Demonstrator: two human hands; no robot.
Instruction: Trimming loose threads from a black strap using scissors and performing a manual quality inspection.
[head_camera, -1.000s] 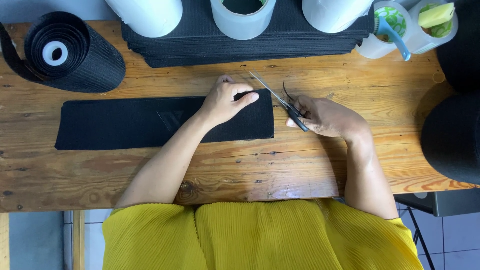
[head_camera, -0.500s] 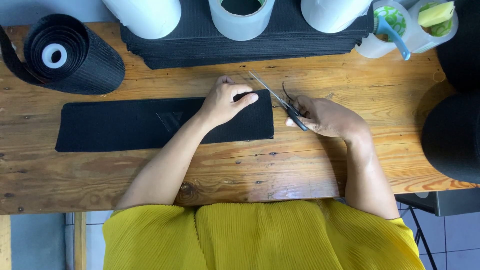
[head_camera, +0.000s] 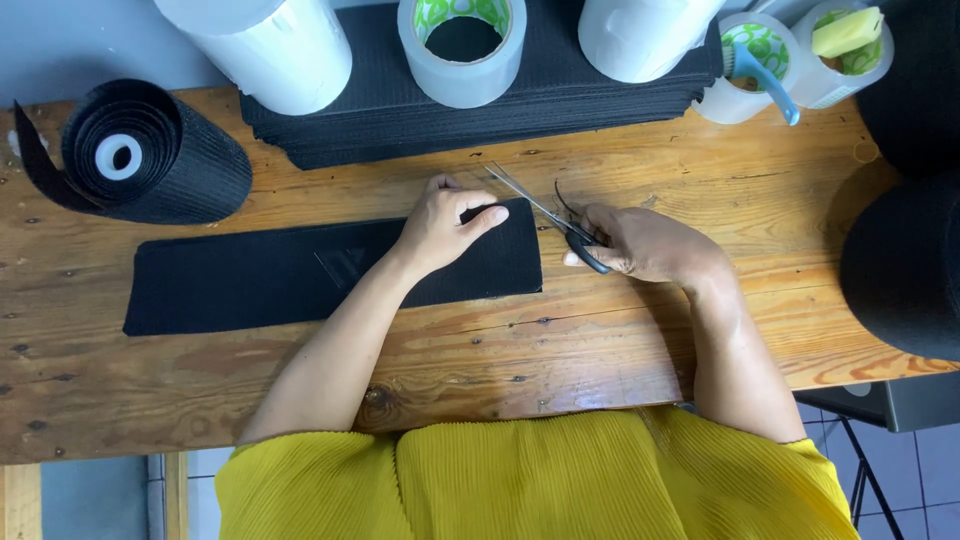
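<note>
Black mesh strip (head_camera: 300, 275) is pinned flat by the left hand (head_camera: 440, 225); right hand (head_camera: 645, 245), grip closed on scissors (head_camera: 545, 215), could nick nearby fingertips.

Scissors (head_camera: 548, 212) shifted slightly; little else.

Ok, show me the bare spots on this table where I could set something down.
Bare wood runs along the table's near edge, between the black strip and the person. Another patch lies right of the right hand, before the dark round shape. The back is crowded: stacked black sheets, tape rolls, a mesh roll.
</note>
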